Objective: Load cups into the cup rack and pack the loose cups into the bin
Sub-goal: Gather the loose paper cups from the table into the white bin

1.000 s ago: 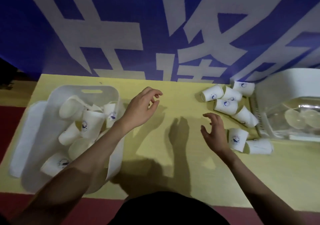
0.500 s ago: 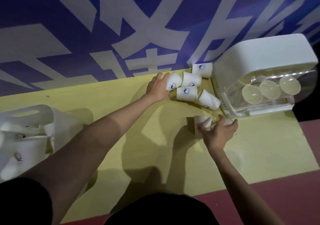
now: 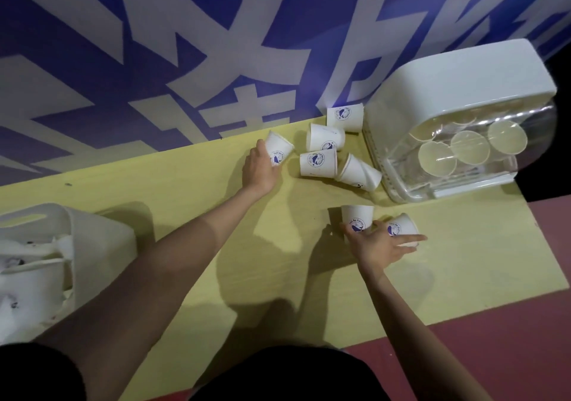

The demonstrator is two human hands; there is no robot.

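Note:
White paper cups with blue logos lie loose on the yellow table (image 3: 185, 209). My left hand (image 3: 259, 170) is closed around one cup (image 3: 279, 148) at the far edge. My right hand (image 3: 378, 246) spreads over two cups, one upright (image 3: 357, 219) and one on its side (image 3: 401, 229), with fingers on both. Several more cups (image 3: 318, 162) lie between the hands, close to the cup rack (image 3: 457, 119), a white box with a clear cover and cups inside. The white bin (image 3: 102, 240) at the left holds several cups.
A blue banner with large white characters (image 3: 216, 45) hangs along the table's far edge. Dark red floor (image 3: 509, 354) borders the table at the near right. The rack stands at the table's right end, against the banner.
My left hand has closed on the leftmost cup of the pile and drawn it a little apart. My right hand has settled over the two near cups. The view moved in closer.

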